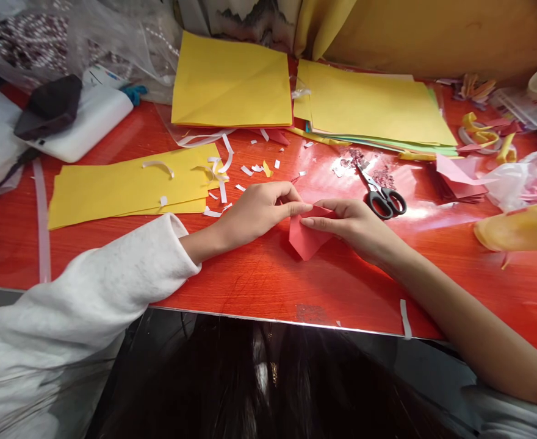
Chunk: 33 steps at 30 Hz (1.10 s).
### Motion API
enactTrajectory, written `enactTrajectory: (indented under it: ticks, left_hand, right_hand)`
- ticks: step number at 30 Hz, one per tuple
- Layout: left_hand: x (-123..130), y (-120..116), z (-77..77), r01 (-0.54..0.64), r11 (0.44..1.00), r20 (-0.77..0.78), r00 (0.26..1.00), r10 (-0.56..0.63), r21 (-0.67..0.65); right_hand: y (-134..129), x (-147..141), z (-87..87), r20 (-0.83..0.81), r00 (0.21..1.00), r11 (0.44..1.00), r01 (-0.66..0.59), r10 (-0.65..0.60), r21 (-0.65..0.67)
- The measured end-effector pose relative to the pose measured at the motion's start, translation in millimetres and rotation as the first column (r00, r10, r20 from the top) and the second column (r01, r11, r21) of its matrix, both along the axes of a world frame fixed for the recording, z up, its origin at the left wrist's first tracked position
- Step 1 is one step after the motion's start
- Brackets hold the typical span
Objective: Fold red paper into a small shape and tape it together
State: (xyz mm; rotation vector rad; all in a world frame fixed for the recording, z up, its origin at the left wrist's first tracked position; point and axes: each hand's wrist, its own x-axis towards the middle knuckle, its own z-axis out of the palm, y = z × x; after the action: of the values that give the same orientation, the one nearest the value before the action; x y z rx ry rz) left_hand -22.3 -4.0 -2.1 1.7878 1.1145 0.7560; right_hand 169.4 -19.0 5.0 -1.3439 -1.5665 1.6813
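Observation:
A small folded piece of red paper (306,241) is held between both hands, just above the red tabletop (259,274). My left hand (262,210) pinches its upper left edge between thumb and fingers. From the right, my right hand (353,225) grips the same paper, thumb on top and fingers partly behind it. The fingertips of the two hands nearly meet. Black-handled scissors (382,198) lie behind my right hand, blades pointing away. White paper scraps (247,171) are scattered behind my left hand.
Yellow sheets (232,82) and a stack of coloured paper (378,107) lie at the back. Yellow strips (131,183) are at the left, beside a white box (85,125). Pink paper (461,177) and a yellow cylindrical object (515,225) lie at the right.

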Motion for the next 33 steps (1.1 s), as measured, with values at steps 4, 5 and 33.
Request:
enactTrajectory:
  ticks: [4, 5, 33]
  left_hand:
    - [-2.6, 4.9, 0.2, -0.011, 0.997, 0.073, 0.997, 0.016, -0.073]
    - [-3.2, 5.9, 0.7, -0.008, 0.996, 0.103, 0.994, 0.018, -0.091]
    - [-7.1, 0.4, -5.9, 0.163, 0.81, -0.209, 0.977, -0.05, 0.564]
  right_hand:
    - [1.0, -0.2, -1.0, -0.031, 0.999, 0.999, 0.023, -0.024, -0.044]
    - [1.4, 0.0, -1.4, -0.045, 0.998, 0.998, 0.033, -0.036, -0.053]
    - [3.9, 4.7, -2.7, -0.106, 0.994, 0.997, -0.031, 0.023, -0.072]
